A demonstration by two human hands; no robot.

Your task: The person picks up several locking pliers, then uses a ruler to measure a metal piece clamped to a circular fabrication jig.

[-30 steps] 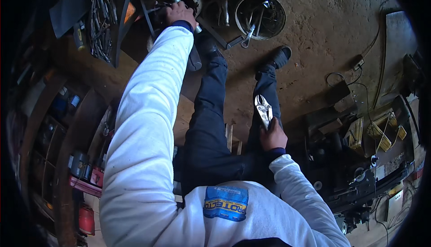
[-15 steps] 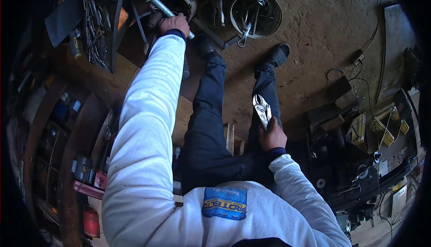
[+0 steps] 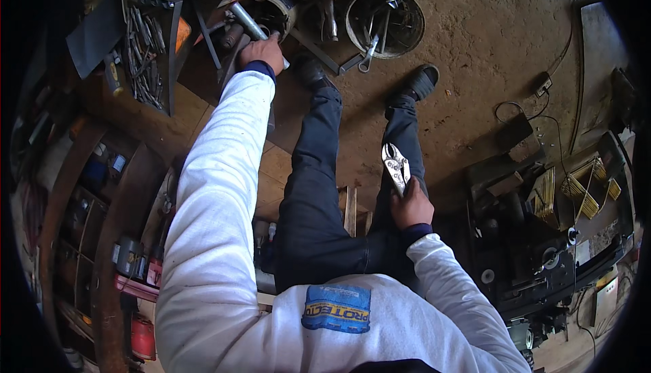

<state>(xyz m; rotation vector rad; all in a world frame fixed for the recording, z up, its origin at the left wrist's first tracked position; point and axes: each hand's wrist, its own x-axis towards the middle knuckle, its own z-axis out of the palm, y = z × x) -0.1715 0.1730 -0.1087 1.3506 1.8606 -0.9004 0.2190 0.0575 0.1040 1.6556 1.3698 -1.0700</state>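
Note:
My left hand (image 3: 263, 54) reaches far forward, closed around the lower part of a silvery metal tube (image 3: 248, 22). The tube lies slantwise beside a round container (image 3: 288, 8) of metal parts, and its lower end sticks out past my fingers. My right hand (image 3: 412, 206) grips the handles of worn locking pliers (image 3: 395, 168) above my right thigh. Their jaws point forward, away from me, with a gap between them and nothing in it.
Thin metal pieces fill a bin (image 3: 171, 54) at the left. A bucket (image 3: 420, 27) holding tools, one a spanner (image 3: 369, 55), stands ahead. An angled metal bar (image 3: 319, 52) lies by my left shoe. Dark machinery (image 3: 515, 230) is at the right, wooden shelving (image 3: 119, 237) at the left.
My left hand has drawn back slightly toward me and now sits lower on the metal tube. My right hand and the locking pliers have stayed in place.

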